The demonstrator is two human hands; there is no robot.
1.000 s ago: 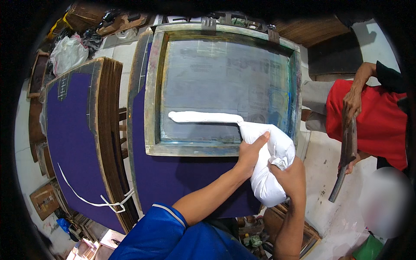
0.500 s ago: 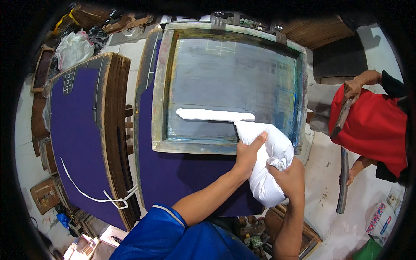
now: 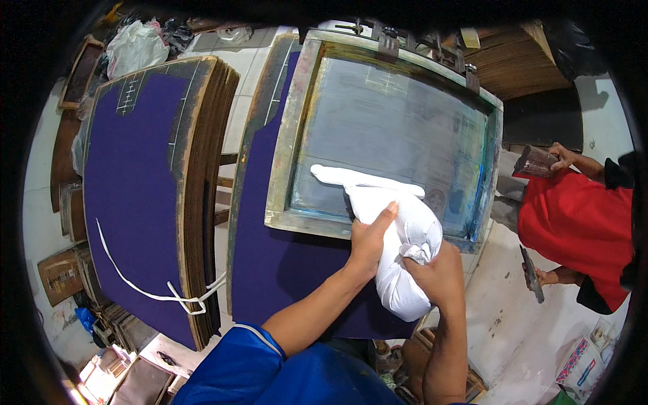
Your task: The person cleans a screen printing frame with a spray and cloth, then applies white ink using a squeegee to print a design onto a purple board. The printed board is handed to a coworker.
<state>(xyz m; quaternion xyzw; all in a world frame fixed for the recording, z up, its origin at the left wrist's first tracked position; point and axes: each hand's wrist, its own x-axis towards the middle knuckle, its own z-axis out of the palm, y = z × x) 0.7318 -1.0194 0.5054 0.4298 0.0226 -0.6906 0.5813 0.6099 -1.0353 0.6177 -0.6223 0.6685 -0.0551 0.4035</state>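
Note:
A plump white plastic bag of paste hangs over the near side of a screen printing frame. My left hand is wrapped round the bag near its narrow tip, thumb on top. My right hand grips the bunched, twisted part on the bag's right. A thick white strip of paste lies across the near part of the grey mesh, and the bag's tip touches or nearly touches it. Beneath the frame lies a board covered in purple fabric.
To the left stands a thick stack of boards, purple fabric on top, with a white cord across it. Metal clamps hold the frame's far edge. At right, a person in a red apron holds a tool in each hand.
My hands and the bag have moved left along the paste strip, over the mesh. The view has shifted a little. The person at right has turned and moved both held tools.

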